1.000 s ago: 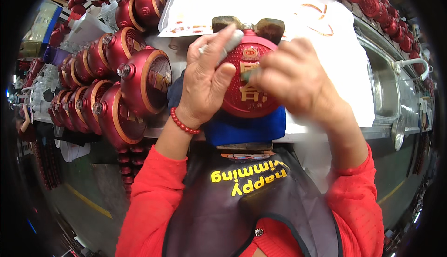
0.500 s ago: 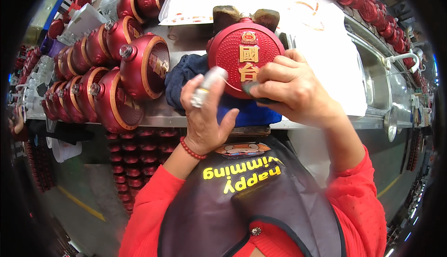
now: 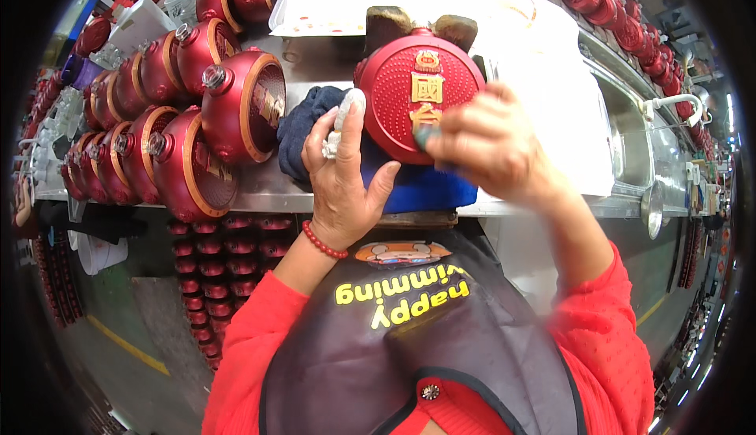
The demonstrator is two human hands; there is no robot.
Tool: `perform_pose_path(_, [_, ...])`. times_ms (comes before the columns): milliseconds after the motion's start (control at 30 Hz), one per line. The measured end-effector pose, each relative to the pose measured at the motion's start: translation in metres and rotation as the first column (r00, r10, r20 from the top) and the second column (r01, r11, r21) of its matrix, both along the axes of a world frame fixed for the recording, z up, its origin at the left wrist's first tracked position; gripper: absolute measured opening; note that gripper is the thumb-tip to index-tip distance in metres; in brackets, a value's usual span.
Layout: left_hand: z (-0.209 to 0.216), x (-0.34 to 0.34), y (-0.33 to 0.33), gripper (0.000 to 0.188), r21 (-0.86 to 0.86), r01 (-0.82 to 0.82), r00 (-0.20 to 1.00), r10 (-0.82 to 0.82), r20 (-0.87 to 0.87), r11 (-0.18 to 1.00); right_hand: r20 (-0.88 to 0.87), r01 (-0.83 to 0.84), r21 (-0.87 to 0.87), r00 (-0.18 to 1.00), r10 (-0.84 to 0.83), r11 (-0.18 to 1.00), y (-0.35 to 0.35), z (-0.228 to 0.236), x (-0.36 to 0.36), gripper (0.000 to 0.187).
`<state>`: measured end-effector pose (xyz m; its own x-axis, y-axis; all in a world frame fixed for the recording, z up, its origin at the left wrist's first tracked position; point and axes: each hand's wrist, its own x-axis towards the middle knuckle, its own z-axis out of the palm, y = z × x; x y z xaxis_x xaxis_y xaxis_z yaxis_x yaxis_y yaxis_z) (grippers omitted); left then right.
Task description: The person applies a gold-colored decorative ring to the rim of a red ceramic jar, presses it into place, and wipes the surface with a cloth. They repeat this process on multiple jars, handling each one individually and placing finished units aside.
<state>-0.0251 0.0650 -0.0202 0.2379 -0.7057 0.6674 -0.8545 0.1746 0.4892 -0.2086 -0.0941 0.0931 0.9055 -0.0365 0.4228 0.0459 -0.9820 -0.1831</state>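
Note:
A round red bottle [image 3: 394,108] with a dotted face and raised gold characters leans back on folded blue cloth [image 3: 441,192], between two worn brown blocks [image 3: 457,31]. My right hand [image 3: 496,148], smeared by motion, is closed on a small dark green piece [image 3: 426,133] and presses it against the lower gold lettering. At the bottle's left rim my left hand [image 3: 342,175] is raised with its fingers stretched and thumb apart. White wrapping [image 3: 335,142] covers some of its fingers. Whether its fingertips touch the bottle I cannot tell.
Several similar red bottles [image 3: 193,167] with clear stoppers stand in rows on the left. A dark blue towel [image 3: 303,136] lies by my left hand. White sheeting [image 3: 551,104] covers the bench on the right, beside a metal sink [image 3: 630,144] and a ladle [image 3: 652,211].
My left hand's wrapped fingers, bent across toward the bottle before, now stretch upward. My right hand has shifted slightly over the gold lettering, still with the green piece.

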Motion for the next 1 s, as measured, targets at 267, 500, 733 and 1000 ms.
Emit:
perform_pose_path(267, [0.003,0.001,0.001,0.085,0.012,0.036,0.999,-0.036,0.0,0.999,0.157,0.307,0.34,0.913,-0.376,0.889,-0.037,0.008,0.054,0.014])
perform_pose_path(500, [-0.007,-0.001,0.006,0.085,0.053,0.065,0.987,-0.056,-0.153,0.996,-0.011,-0.075,0.547,0.995,0.098,0.834,-0.007,-0.021,-0.036,0.018])
perform_pose_path(733, [-0.012,0.004,0.012,0.079,0.125,0.158,0.972,-0.132,-0.195,0.98,-0.127,0.747,0.13,0.664,-0.736,0.652,-0.219,-0.068,-0.068,0.038])
perform_pose_path(1000, [-0.028,0.002,0.017,0.076,0.037,0.154,0.906,-0.126,-0.405,0.987,-0.286,0.708,-0.186,0.625,-0.727,0.682,-0.221,-0.095,-0.095,0.033])
